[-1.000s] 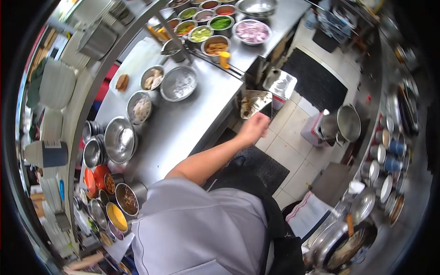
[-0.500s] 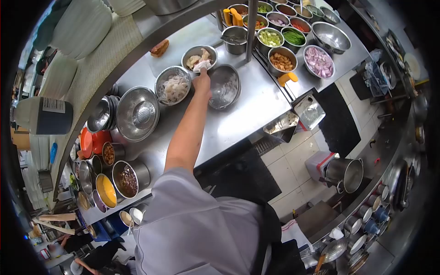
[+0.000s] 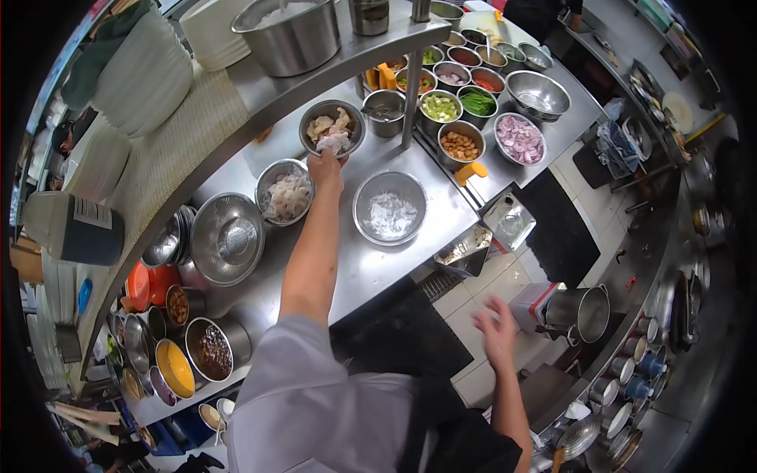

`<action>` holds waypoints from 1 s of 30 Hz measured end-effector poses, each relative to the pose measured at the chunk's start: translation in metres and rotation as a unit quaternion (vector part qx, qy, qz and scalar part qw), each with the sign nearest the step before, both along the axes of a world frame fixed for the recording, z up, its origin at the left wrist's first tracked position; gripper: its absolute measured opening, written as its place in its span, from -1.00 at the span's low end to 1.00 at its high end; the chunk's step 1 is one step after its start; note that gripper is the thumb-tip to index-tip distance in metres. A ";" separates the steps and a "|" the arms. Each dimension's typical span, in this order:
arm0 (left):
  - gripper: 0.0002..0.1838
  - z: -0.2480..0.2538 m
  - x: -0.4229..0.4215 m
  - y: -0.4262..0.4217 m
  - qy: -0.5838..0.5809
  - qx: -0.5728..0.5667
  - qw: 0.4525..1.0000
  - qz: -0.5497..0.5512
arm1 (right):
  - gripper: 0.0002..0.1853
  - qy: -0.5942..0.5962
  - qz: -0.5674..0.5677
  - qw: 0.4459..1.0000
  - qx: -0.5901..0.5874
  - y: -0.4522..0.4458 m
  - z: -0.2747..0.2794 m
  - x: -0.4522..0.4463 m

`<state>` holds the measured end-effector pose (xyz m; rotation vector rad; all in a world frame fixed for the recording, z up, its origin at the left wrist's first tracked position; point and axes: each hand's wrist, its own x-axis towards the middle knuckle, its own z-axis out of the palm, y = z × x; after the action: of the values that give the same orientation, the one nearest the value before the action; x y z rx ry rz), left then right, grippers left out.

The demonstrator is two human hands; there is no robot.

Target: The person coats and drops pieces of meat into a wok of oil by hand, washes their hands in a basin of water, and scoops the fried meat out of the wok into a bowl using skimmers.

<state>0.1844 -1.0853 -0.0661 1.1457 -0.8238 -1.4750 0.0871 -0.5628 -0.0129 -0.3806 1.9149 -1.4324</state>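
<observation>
My left hand grips the near rim of a steel bowl with pale, battered-looking pieces in it. Just left and nearer me is a second bowl with whitish strips. To the right of my left forearm sits a steel bowl holding white powder. My right hand is raised over the floor beyond the counter's edge, fingers apart and nothing in them.
A shelf with plates and a pot overhangs the counter. A perforated bowl and sauce pots stand left. Bowls of chopped vegetables are at the back right. A tall pot is on the right. A person is at the top.
My left hand has moved slightly left and now holds the bowl's rim. The powder bowl stands farther from that bowl. My right hand has come into view.
</observation>
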 end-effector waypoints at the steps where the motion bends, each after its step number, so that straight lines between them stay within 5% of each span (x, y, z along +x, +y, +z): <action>1: -0.63 0.020 0.004 0.017 0.000 -0.024 1.000 -0.019 | -0.41 -0.040 0.046 0.998 -0.023 -0.043 0.001 0.002; 6: -0.73 0.095 0.035 0.103 -0.049 -0.060 0.980 -0.185 | -0.41 -0.018 0.212 0.969 -0.127 -0.182 -0.028 0.000; 8: -0.73 0.113 0.036 0.147 -0.100 -0.059 0.965 -0.234 | -0.60 0.068 0.189 0.980 -0.016 -0.190 0.008 -0.007; 10: -0.73 0.119 0.027 0.188 -0.132 -0.048 0.944 -0.300 | -0.64 0.349 0.065 0.930 -0.097 -0.171 0.041 -0.013; 13: -0.77 0.098 0.007 0.244 -0.116 -0.072 0.887 -0.440 | -0.63 0.531 0.072 0.839 -0.094 -0.129 0.098 -0.019; 16: -0.79 0.103 -0.026 0.313 -0.086 -0.046 0.803 -0.588 | -0.61 0.528 0.206 0.821 0.070 -0.058 0.090 -0.027; 19: -0.78 0.099 -0.066 0.382 -0.077 -0.082 0.705 -0.700 | -0.66 0.458 0.055 0.883 0.091 0.045 0.074 -0.039; 23: -0.76 0.099 -0.108 0.494 -0.048 -0.060 0.596 -0.799 | -0.76 0.210 -0.239 0.947 0.051 0.177 0.120 -0.021; 27: -0.75 0.121 -0.124 0.634 0.001 -0.067 0.491 -0.869 | -0.70 0.218 -0.353 0.896 0.160 0.303 0.152 0.017; 30: -0.74 0.133 -0.121 0.743 0.026 -0.074 0.399 -0.914 | -0.67 0.455 -0.276 0.785 0.316 0.402 0.126 0.049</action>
<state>0.0630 -0.3424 0.0667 -0.7068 -2.4071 -2.8175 0.1364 -0.1607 0.1135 -0.1829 3.3752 -0.8166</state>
